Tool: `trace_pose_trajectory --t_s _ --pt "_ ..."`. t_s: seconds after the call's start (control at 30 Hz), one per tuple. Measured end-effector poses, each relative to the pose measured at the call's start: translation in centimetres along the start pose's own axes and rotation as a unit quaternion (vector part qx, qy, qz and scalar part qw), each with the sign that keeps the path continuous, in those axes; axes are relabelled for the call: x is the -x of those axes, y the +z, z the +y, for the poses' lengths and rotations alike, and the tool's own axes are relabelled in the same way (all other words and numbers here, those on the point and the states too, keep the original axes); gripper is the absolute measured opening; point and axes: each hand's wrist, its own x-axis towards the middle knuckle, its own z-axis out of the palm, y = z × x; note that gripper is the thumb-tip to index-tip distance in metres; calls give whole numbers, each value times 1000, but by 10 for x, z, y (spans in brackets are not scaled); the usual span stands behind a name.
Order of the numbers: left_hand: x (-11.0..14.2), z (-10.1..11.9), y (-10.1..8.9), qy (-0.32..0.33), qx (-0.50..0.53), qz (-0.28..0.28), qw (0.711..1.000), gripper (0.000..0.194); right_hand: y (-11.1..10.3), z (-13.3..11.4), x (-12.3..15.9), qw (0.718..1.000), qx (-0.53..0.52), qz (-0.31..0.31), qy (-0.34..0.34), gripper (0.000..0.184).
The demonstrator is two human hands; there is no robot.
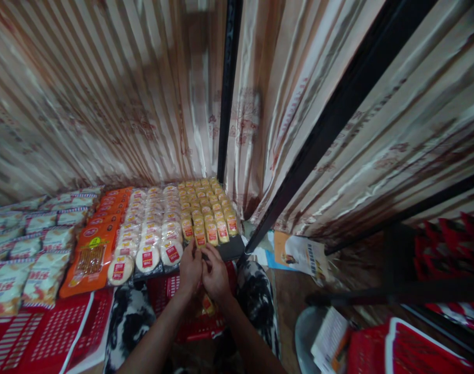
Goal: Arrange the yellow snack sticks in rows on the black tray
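My left hand (191, 269) and my right hand (215, 272) are close together at the front edge of a dark shelf (231, 248). Their fingers are bent around the lower end of a small yellow-wrapped snack pack (200, 237) with a red label; the fingertips partly hide it. Behind it stand several tight rows of the same yellow packs (205, 208). Just left of my hands are rows of round, pale wrapped cakes (172, 253) with red labels. Below my hands, more yellow packs (208, 305) lie in a red basket (168, 291) between my knees.
Orange snack bags (92, 254) and white snack bags (42, 275) fill the shelf's left side. Another red basket (61, 327) sits at lower left. A black upright post (299, 166) rises right of the shelf. Printed bags (299, 254), a grey basin (305, 332) and a red basket (408, 348) are at right.
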Motion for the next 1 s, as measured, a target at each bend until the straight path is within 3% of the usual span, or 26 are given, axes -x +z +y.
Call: trace_pose_trajectory --t_s 0.23,0.4,0.57,0.77,1.0 --pt "0 -2 2 6 -13 -9 1000 48 -2 -1 1 1000 9 5 0 39" --pt "1 -4 1 61 -53 12 997 40 -3 0 2 1000 6 15 -14 40" --pt "2 -2 -1 73 -102 41 991 44 -7 -2 1 999 29 29 -20 33" --pt "1 -12 5 97 -77 37 992 44 -16 -4 -3 992 108 63 -17 33" --pt "-2 -23 8 100 -56 24 993 44 -18 -1 -6 988 154 34 -6 36"
